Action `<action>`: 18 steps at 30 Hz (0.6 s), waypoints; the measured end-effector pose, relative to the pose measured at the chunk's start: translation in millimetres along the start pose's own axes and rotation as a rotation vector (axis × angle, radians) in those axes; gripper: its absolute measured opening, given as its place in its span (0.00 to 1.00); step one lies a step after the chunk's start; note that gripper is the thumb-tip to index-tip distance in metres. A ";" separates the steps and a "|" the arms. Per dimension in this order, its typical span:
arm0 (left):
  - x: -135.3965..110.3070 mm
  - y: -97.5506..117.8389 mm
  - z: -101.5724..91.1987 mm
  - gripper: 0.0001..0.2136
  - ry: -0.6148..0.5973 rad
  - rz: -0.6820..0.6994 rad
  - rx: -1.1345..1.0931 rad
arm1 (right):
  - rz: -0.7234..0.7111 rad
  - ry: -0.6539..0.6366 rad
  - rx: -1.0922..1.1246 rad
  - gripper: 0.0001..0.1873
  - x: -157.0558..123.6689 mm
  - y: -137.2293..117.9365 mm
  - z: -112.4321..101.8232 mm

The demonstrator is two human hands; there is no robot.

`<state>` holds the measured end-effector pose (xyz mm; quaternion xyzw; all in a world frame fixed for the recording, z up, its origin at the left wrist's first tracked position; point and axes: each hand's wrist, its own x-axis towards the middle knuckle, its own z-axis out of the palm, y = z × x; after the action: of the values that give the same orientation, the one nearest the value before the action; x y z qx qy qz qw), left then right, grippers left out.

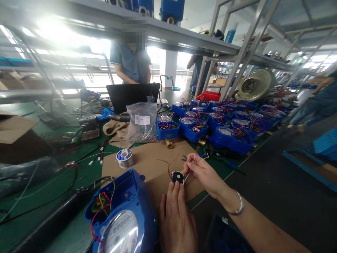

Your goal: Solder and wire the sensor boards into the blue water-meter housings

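Observation:
A small black part with a pale round centre (178,176) lies on the brown cardboard sheet (150,188), with thin wires running from it. My left hand (177,214) is stretched out flat, its fingertips touching the near edge of the part. Just beyond, my right hand (198,168) pinches a yellow wire (203,160) at the part's right side. Grey metal tool tips (184,158) show beside the right fingers; whether that hand touches the tool cannot be seen. At the left stands an open blue meter housing (149,211) with a clear round dial and red and yellow wires.
A solder spool (124,159) sits on the cardboard, before a clear plastic bag (142,123) and a brown cloth (117,131). Several blue meter housings (195,130) fill the back right. A black tube (58,214) crosses the left. A person (131,65) stands behind a black screen (133,96).

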<state>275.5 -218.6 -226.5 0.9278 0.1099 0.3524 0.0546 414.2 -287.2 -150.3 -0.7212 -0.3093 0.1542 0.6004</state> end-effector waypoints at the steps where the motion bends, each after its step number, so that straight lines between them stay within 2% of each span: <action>1: -1.3 -0.7 0.7 0.28 -0.014 0.004 0.004 | 0.015 -0.001 0.085 0.12 -0.2 -4.5 -5.2; 4: -3.7 -2.4 2.7 0.29 -0.021 0.013 0.015 | 0.046 0.045 0.224 0.16 -0.9 -15.8 -25.6; 7: -2.9 -2.2 3.0 0.29 -0.004 0.027 0.018 | 0.064 0.101 0.221 0.18 -6.3 -13.5 -43.8; 11: -0.8 -0.6 1.6 0.27 0.017 0.014 -0.003 | 0.111 0.048 -0.015 0.21 -21.6 3.8 -58.3; 13: -0.5 0.8 1.1 0.28 -0.002 0.010 -0.012 | 0.130 0.091 -0.175 0.17 -30.4 4.5 -62.4; 15: -0.8 3.8 1.2 0.28 -0.023 -0.019 -0.023 | 0.047 0.249 -0.330 0.12 -38.3 -5.4 -60.6; 17: -1.8 8.5 1.7 0.29 -0.028 -0.056 -0.037 | -0.178 0.362 -0.490 0.07 -43.8 -21.1 -49.6; 18: -2.6 11.4 1.9 0.29 -0.026 -0.063 -0.049 | -0.304 0.350 -0.564 0.05 -44.9 -28.2 -41.1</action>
<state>276.8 -230.3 -227.6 0.9267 0.1296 0.3412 0.0895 397.1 -344.8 -120.3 -0.8197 -0.3357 -0.1541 0.4378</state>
